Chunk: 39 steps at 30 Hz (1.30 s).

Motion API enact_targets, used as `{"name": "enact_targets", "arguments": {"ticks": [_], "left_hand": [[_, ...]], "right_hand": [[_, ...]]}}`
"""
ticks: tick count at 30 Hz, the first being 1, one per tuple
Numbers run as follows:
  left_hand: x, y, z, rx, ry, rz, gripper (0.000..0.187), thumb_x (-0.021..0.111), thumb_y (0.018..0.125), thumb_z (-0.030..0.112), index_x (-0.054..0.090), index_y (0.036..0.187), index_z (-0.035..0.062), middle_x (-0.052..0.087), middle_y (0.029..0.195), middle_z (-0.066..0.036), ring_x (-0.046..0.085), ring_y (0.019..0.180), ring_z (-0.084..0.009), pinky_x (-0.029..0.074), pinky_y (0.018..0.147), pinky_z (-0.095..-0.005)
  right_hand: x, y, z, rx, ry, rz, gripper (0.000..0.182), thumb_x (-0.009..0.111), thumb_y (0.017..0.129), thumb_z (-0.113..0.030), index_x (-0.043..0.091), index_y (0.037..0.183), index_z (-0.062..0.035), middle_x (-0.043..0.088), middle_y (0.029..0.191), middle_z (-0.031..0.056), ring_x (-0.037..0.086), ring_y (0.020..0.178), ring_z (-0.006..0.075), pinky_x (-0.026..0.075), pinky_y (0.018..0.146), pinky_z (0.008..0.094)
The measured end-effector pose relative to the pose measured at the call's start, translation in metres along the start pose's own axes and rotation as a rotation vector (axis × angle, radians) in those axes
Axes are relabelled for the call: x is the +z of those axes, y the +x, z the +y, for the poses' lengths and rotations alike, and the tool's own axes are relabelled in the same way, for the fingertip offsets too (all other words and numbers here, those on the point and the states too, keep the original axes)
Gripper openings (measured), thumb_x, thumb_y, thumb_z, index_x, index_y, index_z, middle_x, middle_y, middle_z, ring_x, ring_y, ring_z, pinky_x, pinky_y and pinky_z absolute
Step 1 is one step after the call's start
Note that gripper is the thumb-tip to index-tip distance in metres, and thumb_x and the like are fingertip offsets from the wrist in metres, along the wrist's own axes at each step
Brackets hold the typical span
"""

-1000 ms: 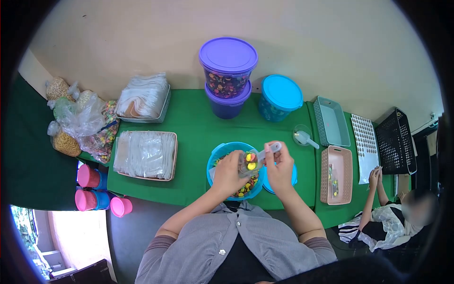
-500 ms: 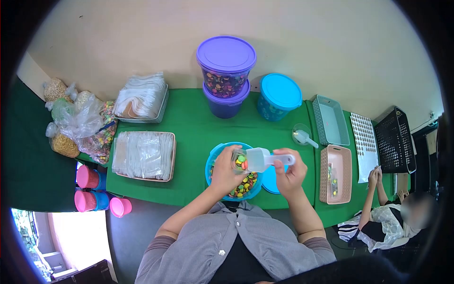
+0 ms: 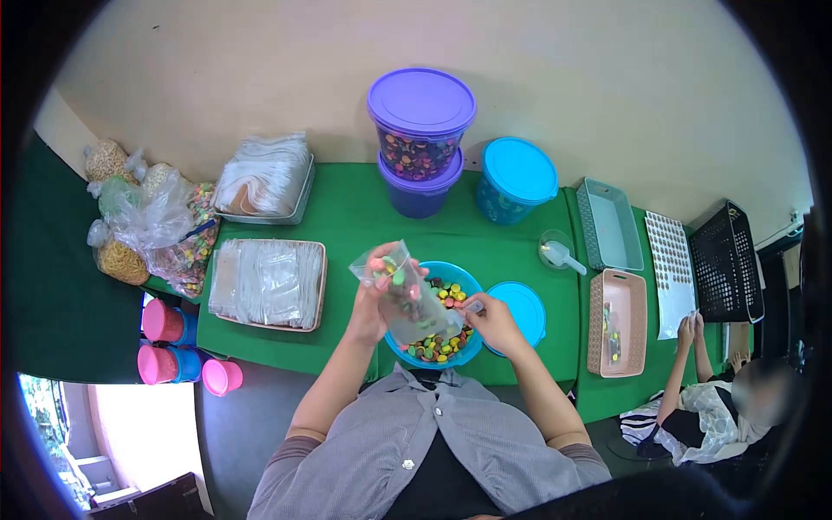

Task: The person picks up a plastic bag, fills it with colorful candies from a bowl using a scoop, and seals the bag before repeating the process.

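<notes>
My left hand is closed round a clear plastic bag with green and pink candies in it. The bag hangs tilted over the left part of a blue tub of colourful round candies. My right hand is closed on the handle of a clear scoop, low over the candies in the tub. Part of the scoop is hard to make out against the bag. A round blue lid lies just right of the tub.
Baskets of clear bags stand at the left, beside filled bags. Purple tubs and a blue-lidded tub are at the back. A pink basket, a sheet and a co-worker are at the right.
My left hand has moved left and turned, tilting the bag away from the scoop. My right hand has moved left and down, bringing the scoop down to the tub.
</notes>
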State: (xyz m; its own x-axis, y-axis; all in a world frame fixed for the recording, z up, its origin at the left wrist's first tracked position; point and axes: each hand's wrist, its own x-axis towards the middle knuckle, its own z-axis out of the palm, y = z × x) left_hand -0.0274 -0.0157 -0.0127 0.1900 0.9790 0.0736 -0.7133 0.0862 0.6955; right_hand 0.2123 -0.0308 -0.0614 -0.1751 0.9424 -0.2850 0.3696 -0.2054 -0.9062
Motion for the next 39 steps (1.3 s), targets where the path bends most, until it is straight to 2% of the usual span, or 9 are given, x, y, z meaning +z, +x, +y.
{"name": "enact_targets", "arguments": {"ticks": [5, 11, 15, 17, 20, 24, 30, 34, 39], "left_hand": [[-0.022, 0.000, -0.014, 0.114, -0.066, -0.176, 0.073, 0.079, 0.075, 0.020, 0.038, 0.132, 0.0063, 0.052, 0.112, -0.008, 0.062, 0.088, -0.0210, 0.051, 0.090, -0.0372], [0.008, -0.004, 0.011, 0.138, 0.507, -0.140, 0.064, 0.078, 0.076, 0.018, 0.042, 0.127, 0.0041, 0.053, 0.108, -0.008, 0.061, 0.093, -0.0208, 0.054, 0.082, -0.0366], [-0.001, -0.006, 0.003, 0.072, 0.562, -0.185, 0.062, 0.077, 0.075, 0.013, 0.043, 0.126, 0.0042, 0.055, 0.111, -0.010, 0.061, 0.097, -0.0222, 0.054, 0.083, -0.0353], [-0.006, -0.007, -0.001, 0.220, 0.788, -0.184, 0.059, 0.076, 0.075, 0.009, 0.044, 0.125, 0.0045, 0.057, 0.112, -0.011, 0.061, 0.103, -0.0231, 0.053, 0.083, -0.0344], [-0.008, -0.006, -0.006, 0.119, 0.655, -0.119, 0.056, 0.075, 0.075, 0.005, 0.047, 0.124, 0.0045, 0.059, 0.115, -0.010, 0.060, 0.105, -0.0197, 0.048, 0.092, -0.0359], [0.003, 0.000, 0.006, 0.173, 0.575, -0.129, 0.055, 0.074, 0.076, 0.007, 0.045, 0.123, 0.0046, 0.057, 0.108, -0.009, 0.061, 0.096, -0.0179, 0.053, 0.081, -0.0326], [-0.024, -0.001, 0.036, 0.380, 0.816, 0.099, 0.067, 0.078, 0.072, 0.007, 0.041, 0.128, 0.0067, 0.056, 0.113, -0.009, 0.058, 0.101, -0.0179, 0.051, 0.082, -0.0311], [-0.031, 0.000, 0.042, 0.299, 0.530, 0.218, 0.071, 0.074, 0.075, 0.023, 0.034, 0.132, 0.0064, 0.052, 0.115, -0.010, 0.056, 0.105, -0.0220, 0.048, 0.089, -0.0368], [-0.040, -0.003, 0.040, 0.348, 0.574, 0.196, 0.069, 0.068, 0.078, 0.022, 0.030, 0.132, 0.0062, 0.050, 0.113, -0.011, 0.057, 0.105, -0.0246, 0.046, 0.092, -0.0402]], "right_hand": [[0.004, -0.001, -0.010, -0.068, -0.030, -0.017, 0.016, 0.061, 0.090, -0.011, 0.064, 0.100, 0.0016, 0.068, 0.085, 0.0121, 0.067, 0.077, 0.0180, 0.054, 0.069, 0.0318], [0.013, 0.008, 0.013, 0.034, 0.119, -0.064, 0.020, 0.057, 0.094, -0.010, 0.060, 0.105, 0.0057, 0.068, 0.089, 0.0119, 0.066, 0.075, 0.0158, 0.054, 0.067, 0.0295], [0.018, 0.016, 0.030, 0.038, 0.189, -0.033, 0.020, 0.056, 0.095, -0.010, 0.059, 0.105, 0.0066, 0.068, 0.088, 0.0128, 0.066, 0.073, 0.0160, 0.055, 0.065, 0.0288], [0.021, 0.018, 0.032, 0.045, 0.188, -0.030, 0.019, 0.056, 0.095, -0.011, 0.058, 0.102, 0.0061, 0.067, 0.088, 0.0133, 0.066, 0.072, 0.0161, 0.055, 0.064, 0.0293], [0.036, 0.022, 0.036, 0.038, 0.215, 0.062, 0.020, 0.055, 0.096, -0.012, 0.056, 0.103, 0.0066, 0.067, 0.090, 0.0142, 0.067, 0.073, 0.0173, 0.056, 0.064, 0.0294], [0.050, 0.027, 0.040, 0.041, 0.409, 0.089, 0.021, 0.053, 0.097, -0.014, 0.055, 0.102, 0.0067, 0.066, 0.091, 0.0145, 0.067, 0.074, 0.0188, 0.057, 0.065, 0.0291], [0.059, 0.032, 0.050, 0.137, 0.549, 0.083, 0.021, 0.051, 0.098, -0.014, 0.051, 0.106, 0.0058, 0.065, 0.095, 0.0165, 0.068, 0.075, 0.0209, 0.058, 0.067, 0.0286], [0.068, 0.034, 0.049, 0.143, 0.616, 0.106, 0.022, 0.050, 0.098, -0.014, 0.050, 0.108, 0.0056, 0.063, 0.097, 0.0183, 0.068, 0.078, 0.0228, 0.058, 0.069, 0.0296], [0.066, 0.039, 0.057, 0.209, 0.724, 0.109, 0.022, 0.050, 0.099, -0.015, 0.050, 0.108, 0.0047, 0.062, 0.099, 0.0189, 0.067, 0.082, 0.0236, 0.058, 0.072, 0.0310]]}}
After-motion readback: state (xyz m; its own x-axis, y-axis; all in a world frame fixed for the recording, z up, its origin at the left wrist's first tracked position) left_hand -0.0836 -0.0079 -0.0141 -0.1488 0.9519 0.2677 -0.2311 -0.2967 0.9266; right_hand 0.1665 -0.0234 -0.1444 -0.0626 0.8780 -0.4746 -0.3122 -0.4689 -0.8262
